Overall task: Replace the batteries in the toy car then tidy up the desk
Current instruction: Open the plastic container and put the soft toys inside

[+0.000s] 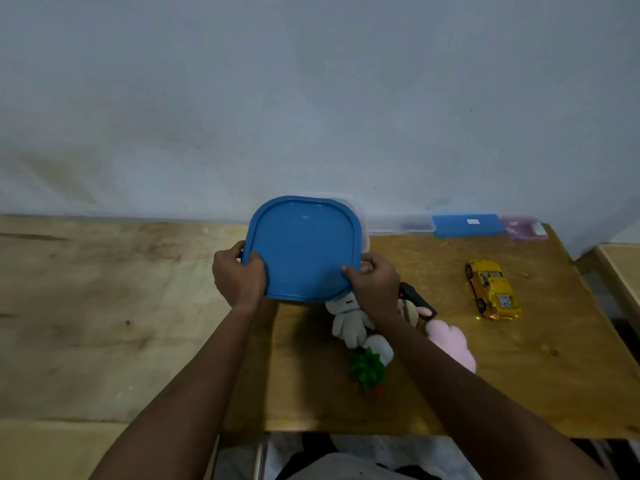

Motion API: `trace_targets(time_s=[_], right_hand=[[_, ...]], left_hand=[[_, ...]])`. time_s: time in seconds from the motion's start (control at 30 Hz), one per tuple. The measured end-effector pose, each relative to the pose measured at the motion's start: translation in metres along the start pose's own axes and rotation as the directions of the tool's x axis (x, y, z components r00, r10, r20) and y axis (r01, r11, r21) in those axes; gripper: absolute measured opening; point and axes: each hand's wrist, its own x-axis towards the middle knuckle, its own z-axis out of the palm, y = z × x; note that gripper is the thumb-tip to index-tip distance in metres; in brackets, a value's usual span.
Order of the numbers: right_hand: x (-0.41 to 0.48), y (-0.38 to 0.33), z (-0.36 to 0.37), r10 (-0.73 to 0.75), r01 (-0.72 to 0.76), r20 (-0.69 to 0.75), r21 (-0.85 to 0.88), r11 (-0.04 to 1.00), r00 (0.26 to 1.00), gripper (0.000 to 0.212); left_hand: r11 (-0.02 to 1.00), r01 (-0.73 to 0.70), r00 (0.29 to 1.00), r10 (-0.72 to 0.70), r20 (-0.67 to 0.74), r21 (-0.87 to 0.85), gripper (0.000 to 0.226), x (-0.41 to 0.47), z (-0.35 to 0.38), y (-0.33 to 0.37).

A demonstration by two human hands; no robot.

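A: Which step is this?

B: Tidying, I'd judge. Both hands hold a blue lid point(303, 247), tilted up off the desk point(540, 358). The left hand point(238, 277) has its fingers curled over the lid's left edge, thumb on the face. The right hand point(375, 282) pinches the lower right corner, thumb on top and fingers behind.

A: Is a box under it?

B: A pale translucent rim shows just beyond the right fingers, behind the lid. Whether the lid sits on it I cannot tell.

A: And the car?

B: The yellow car point(492, 289) lies well to the right of the right hand, on the desk, untouched.

A: What does the next move call for?

B: Probably freeing or setting the lid, then gathering the loose toys. Below the right fingers lie a soft grey plush point(348, 323), a fluffy pink plush point(452, 342) and a green plant point(367, 370).

A: Materials?

B: The lid is smooth, rigid plastic, square with rounded corners and a raised lip. The desk is grainy plywood.
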Motion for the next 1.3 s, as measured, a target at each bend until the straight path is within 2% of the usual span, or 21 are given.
trace_targets(time_s=[0.1, 0.2, 0.3, 0.37, 0.43, 0.5, 0.57, 0.6, 0.67, 0.73, 0.83, 0.97, 1.07, 1.1, 1.17, 1.2, 1.3], right_hand=[[-0.029, -0.002, -0.006, -0.012, 0.012, 0.136, 0.005, 1.000, 0.991, 0.027], [-0.064, -0.002, -0.010, -0.011, 0.027, 0.239, -0.064, 0.998, 0.971, 0.029], [-0.102, 0.009, -0.005, -0.117, 0.130, 0.280, -0.031, 0.991, 0.953, 0.035], [-0.124, 0.018, -0.002, -0.182, 0.189, 0.321, 0.008, 0.982, 0.930, 0.047], [-0.144, 0.026, 0.002, -0.139, 0.158, 0.387, -0.018, 0.987, 0.911, 0.060], [-0.156, 0.033, 0.009, -0.047, 0.115, 0.452, -0.126, 0.985, 0.891, 0.064], [-0.159, 0.042, 0.018, 0.029, 0.119, 0.504, -0.258, 0.959, 0.863, 0.061], [-0.160, 0.045, 0.022, 0.048, 0.127, 0.518, -0.297, 0.946, 0.854, 0.052], [-0.160, 0.048, 0.030, 0.078, 0.107, 0.506, -0.327, 0.939, 0.859, 0.022], [-0.160, 0.051, 0.037, 0.111, 0.084, 0.486, -0.362, 0.928, 0.867, 0.005], [-0.162, 0.048, 0.041, 0.119, 0.086, 0.468, -0.393, 0.916, 0.875, 0.008], [-0.160, 0.046, 0.048, 0.093, 0.120, 0.448, -0.424, 0.897, 0.889, 0.027], [-0.158, 0.042, 0.050, 0.130, 0.117, 0.455, -0.474, 0.873, 0.881, 0.011], [-0.157, 0.041, 0.049, 0.111, 0.131, 0.460, -0.462, 0.877, 0.881, 0.013], [-0.152, 0.035, 0.045, 0.076, 0.127, 0.438, -0.416, 0.900, 0.896, 0.043], [-0.149, 0.031, 0.041, 0.051, 0.121, 0.407, -0.386, 0.915, 0.912, 0.049], [-0.135, 0.019, 0.023, -0.048, 0.126, 0.263, -0.287, 0.950, 0.964, 0.037]], left_hand=[[0.997, 0.000, 1.000, 0.002, -0.031, 0.075, 0.041, -0.022, -0.026, -0.020], [0.986, 0.004, 0.997, 0.007, -0.071, 0.164, 0.043, -0.049, -0.057, -0.043], [0.975, 0.027, 0.994, -0.003, -0.107, 0.223, 0.039, -0.076, -0.086, -0.059], [0.960, 0.053, 0.992, -0.020, -0.123, 0.275, 0.039, -0.092, -0.102, -0.071], [0.930, 0.059, 0.994, -0.021, -0.108, 0.364, 0.039, -0.103, -0.114, -0.086], [0.897, 0.055, 0.997, -0.026, -0.072, 0.439, 0.036, -0.108, -0.121, -0.102], [0.862, 0.063, 0.998, -0.054, -0.033, 0.504, 0.030, -0.109, -0.124, -0.116], [0.838, 0.055, 0.998, -0.067, 0.002, 0.543, 0.029, -0.108, -0.124, -0.121], [0.783, 0.010, 0.991, -0.091, 0.100, 0.622, 0.029, -0.106, -0.124, -0.132], [0.760, -0.028, 0.976, -0.119, 0.182, 0.649, 0.032, -0.102, -0.121, -0.140], [0.754, -0.069, 0.957, -0.134, 0.256, 0.653, 0.032, -0.092, -0.116, -0.148], [0.733, -0.088, 0.931, -0.181, 0.318, 0.674, 0.035, -0.081, -0.107, -0.153], [0.715, -0.076, 0.939, -0.183, 0.291, 0.695, 0.045, -0.081, -0.106, -0.147], [0.727, -0.081, 0.946, -0.159, 0.282, 0.682, 0.048, -0.082, -0.105, -0.143], [0.781, -0.115, 0.951, -0.092, 0.295, 0.614, 0.057, -0.082, -0.099, -0.130], [0.806, -0.138, 0.947, -0.063, 0.315, 0.575, 0.061, -0.082, -0.093, -0.122], [0.866, -0.202, 0.922, 0.011, 0.387, 0.458, 0.064, -0.083, -0.066, -0.095]])
